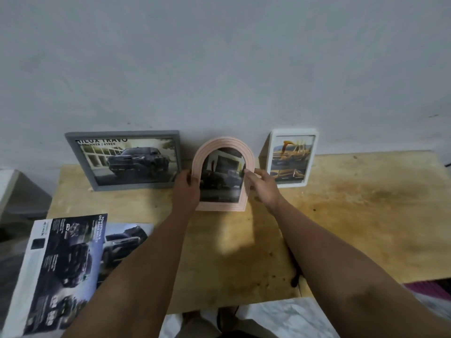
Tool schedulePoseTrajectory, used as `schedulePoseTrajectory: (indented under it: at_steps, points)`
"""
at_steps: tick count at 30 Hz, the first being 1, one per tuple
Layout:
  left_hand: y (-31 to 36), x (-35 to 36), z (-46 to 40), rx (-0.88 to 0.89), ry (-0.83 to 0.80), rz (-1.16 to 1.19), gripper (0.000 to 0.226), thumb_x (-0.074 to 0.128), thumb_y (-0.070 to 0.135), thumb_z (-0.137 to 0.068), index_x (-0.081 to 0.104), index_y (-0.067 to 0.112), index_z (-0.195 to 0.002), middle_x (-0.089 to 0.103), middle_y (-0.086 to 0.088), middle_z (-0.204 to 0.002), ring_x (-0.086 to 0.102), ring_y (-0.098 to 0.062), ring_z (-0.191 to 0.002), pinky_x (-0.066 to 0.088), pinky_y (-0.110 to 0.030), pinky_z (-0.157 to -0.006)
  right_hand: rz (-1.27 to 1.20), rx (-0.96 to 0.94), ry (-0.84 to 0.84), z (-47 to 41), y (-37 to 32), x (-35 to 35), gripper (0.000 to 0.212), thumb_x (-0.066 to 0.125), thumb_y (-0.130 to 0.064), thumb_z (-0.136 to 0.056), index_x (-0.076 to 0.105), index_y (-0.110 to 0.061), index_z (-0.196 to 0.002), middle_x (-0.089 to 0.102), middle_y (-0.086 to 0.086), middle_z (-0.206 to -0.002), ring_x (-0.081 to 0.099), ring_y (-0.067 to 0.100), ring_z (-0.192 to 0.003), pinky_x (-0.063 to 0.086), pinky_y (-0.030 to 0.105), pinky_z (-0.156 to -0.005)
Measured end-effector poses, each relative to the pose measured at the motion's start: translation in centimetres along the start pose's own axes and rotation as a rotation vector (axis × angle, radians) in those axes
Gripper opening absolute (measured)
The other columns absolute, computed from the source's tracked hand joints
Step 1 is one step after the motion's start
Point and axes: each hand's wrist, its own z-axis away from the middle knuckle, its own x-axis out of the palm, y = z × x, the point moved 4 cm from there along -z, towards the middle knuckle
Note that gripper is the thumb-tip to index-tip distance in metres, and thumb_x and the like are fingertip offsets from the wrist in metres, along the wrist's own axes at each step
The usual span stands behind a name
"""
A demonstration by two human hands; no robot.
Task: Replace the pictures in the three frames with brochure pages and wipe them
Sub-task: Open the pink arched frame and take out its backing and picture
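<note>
Grey frame [123, 160] and white frame [291, 158] flank hands [186, 189].

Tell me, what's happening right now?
Left hand, right hand gripping pink arched frame. Car brochure page inside. Nothing blocking.

A: Count, frames on my table [341, 215]?

B: Three, in a row along the wall edge at 12 o'clock: one grey frame [73, 152] at 11 o'clock, one pink arched frame [223, 142] at 12, one white frame [311, 157] at 1 o'clock.

A: Pictures in them?

B: Three, one per frame.

A: Loose brochure sheets?

B: Two visible at 8 o'clock: printed page [61, 269] on top, car page [124, 240] partly beneath it.

A: My hands in view?

B: Two: left hand [186, 189], right hand [264, 186].
</note>
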Motion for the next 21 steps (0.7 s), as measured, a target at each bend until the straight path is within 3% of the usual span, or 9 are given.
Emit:
schedulePoseTrajectory:
  at_steps: [3, 8, 12, 18, 21]
  points:
    - [0.1, -1.2, 2.9, 0.105, 0.025, -0.037, 0.018, 0.048, 0.023, -0.104, 0.055, 0.018, -0.120, 0.064, -0.001, -0.100, 0.062, -0.017, -0.086, 0.043, -0.028, -0.064, -0.044, 0.023, -0.025, 1.7, 1.7, -0.2, 0.050, 0.058, -0.070, -0.089, 0.067, -0.029, -0.116, 0.069, 0.006, -0.124, 0.065, 0.028, -0.113, 0.050, 0.053, -0.103]
    - [-0.3, -3.4, 7.2, 0.294, 0.088, -0.188, 0.020, 0.050, 0.026, -0.104, 0.053, 0.018, -0.121, 0.071, -0.005, -0.103, 0.066, -0.022, -0.089, 0.052, -0.035, -0.072, -0.168, 0.075, -0.106, 4.3, 2.7, -0.5, 0.076, 0.040, -0.084, -0.087, 0.060, -0.029, -0.136, 0.066, -0.002, -0.127, 0.061, 0.024, -0.117, 0.049, 0.053, -0.103]
    - [-0.7, -4.1, 10.1, 0.369, 0.055, -0.324, 0.015, 0.052, 0.031, -0.102, 0.047, 0.026, -0.116, 0.072, -0.006, -0.100, 0.070, -0.027, -0.084, 0.059, -0.043, -0.069, -0.178, 0.078, -0.155, 5.6, 3.1, -0.8, 0.088, 0.040, -0.092, -0.079, 0.060, -0.029, -0.137, 0.065, -0.002, -0.130, 0.059, 0.025, -0.118, 0.045, 0.055, -0.105]
    - [-0.3, -3.8, 14.3, 0.512, 0.043, -0.445, 0.014, 0.052, 0.028, -0.099, 0.051, 0.024, -0.113, 0.070, -0.004, -0.096, 0.067, -0.026, -0.079, 0.054, -0.039, -0.064, -0.207, 0.063, -0.194, 6.3, 4.4, -1.6, 0.071, 0.049, -0.084, -0.082, 0.064, -0.035, -0.131, 0.066, -0.005, -0.130, 0.059, 0.022, -0.120, 0.047, 0.053, -0.101]
    - [0.0, -3.4, 15.2, 0.550, 0.010, -0.510, 0.024, 0.047, 0.033, -0.098, 0.059, 0.021, -0.115, 0.070, -0.002, -0.101, 0.066, -0.022, -0.084, 0.052, -0.033, -0.067, -0.204, 0.071, -0.201, 5.8, 5.4, -2.1, 0.055, 0.048, -0.068, -0.093, 0.063, -0.031, -0.131, 0.064, -0.003, -0.131, 0.058, 0.023, -0.121, 0.045, 0.056, -0.105]
